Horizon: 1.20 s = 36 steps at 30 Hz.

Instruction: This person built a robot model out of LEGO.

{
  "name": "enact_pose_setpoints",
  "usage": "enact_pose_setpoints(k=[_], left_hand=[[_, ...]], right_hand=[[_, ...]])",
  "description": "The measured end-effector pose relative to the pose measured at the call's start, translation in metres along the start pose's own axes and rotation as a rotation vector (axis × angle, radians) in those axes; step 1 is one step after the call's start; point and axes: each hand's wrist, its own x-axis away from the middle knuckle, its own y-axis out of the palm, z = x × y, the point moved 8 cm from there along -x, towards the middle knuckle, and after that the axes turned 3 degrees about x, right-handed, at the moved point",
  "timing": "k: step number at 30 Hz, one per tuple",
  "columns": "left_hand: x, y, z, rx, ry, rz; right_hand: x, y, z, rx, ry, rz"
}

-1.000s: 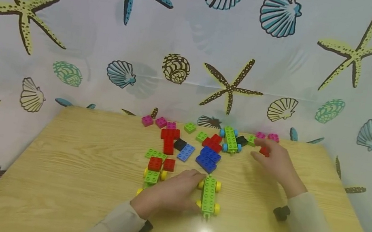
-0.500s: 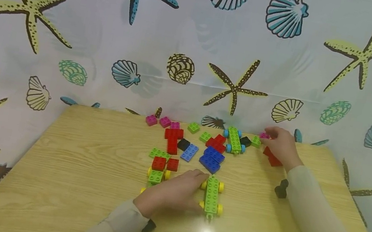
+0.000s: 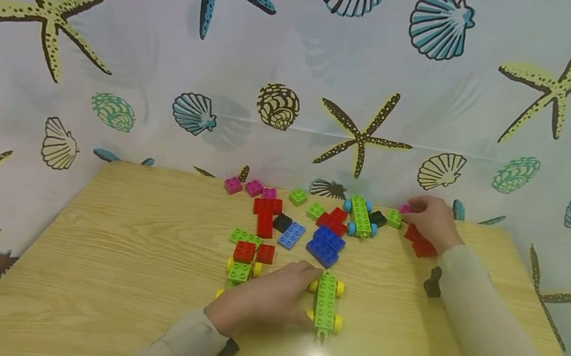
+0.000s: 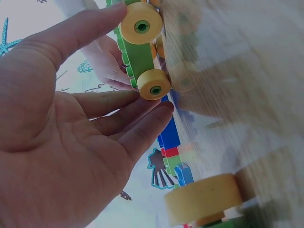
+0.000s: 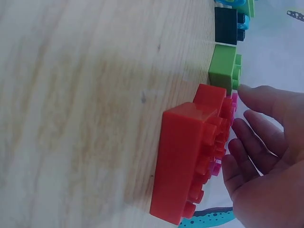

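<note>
Left hand (image 3: 265, 297) lies low and centre in the head view, palm down on the pale wooden table (image 3: 105, 274), fingers straight and relaxed; its fingertips rest against the side of a long green plastic brick car base with yellow wheels (image 3: 326, 301), which stands just right of it near the lower middle of the frame. In the left wrist view the same hand (image 4: 71, 142) is spread wide and grips nothing, its fingertips (image 4: 161, 111) touching one yellow wheel. Right hand (image 3: 432, 221) sits at the right end of the brick pile, in the middle right of the head view; its fingertips are at a small pink plastic brick (image 3: 406, 209) by the table's far edge, and a flat red plastic brick (image 3: 421, 245) lies on the table just under the wrist. The right wrist view shows this hand (image 5: 266, 156) with loosely bent fingers close beside the red brick (image 5: 190, 161), the pink one (image 5: 233, 102) behind it, but whether it has hold of either I cannot tell. Left of that hand stand a small green brick (image 3: 393, 217), a black brick (image 3: 378, 217) and a second green car base with blue wheels (image 3: 361, 216). Further left, blue (image 3: 325, 244), red (image 3: 263, 215) and pink bricks (image 3: 253, 187) are scattered. A sea-creature patterned curtain (image 3: 114, 48) fills the upper frame.
</note>
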Motion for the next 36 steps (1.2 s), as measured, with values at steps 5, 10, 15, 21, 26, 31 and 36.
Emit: enact_pose_setpoints(k=[5,10,15,21,26,31,36], left_hand=[[0.0003,0.0000,-0.0006,0.004,0.014,0.005],[-0.0002,0.0008,-0.0007,0.001,0.020,0.002],[-0.0007,0.0014,-0.0017,-0.003,0.017,-0.001],[-0.0001,0.0018,-0.0014,-0.007,0.021,-0.008],[0.0004,0.0023,0.0003,-0.006,0.027,-0.012],[0.0003,0.0026,-0.0001,-0.014,0.015,-0.013],[0.0000,0.0025,0.0002,-0.013,0.004,-0.014]], right_hand=[[-0.0035,0.0019,-0.0037,0.046,-0.014,0.012],[-0.0042,0.0027,-0.0068,0.062,-0.025,0.014],[-0.0056,0.0028,-0.0073,0.091,-0.023,0.011],[-0.0061,0.0028,-0.0046,0.126,-0.013,0.009],[-0.0055,0.0007,-0.0025,0.112,-0.022,0.011],[-0.0036,-0.0021,-0.0026,0.075,-0.016,0.019],[0.0010,-0.0061,-0.0024,0.023,0.012,0.010]])
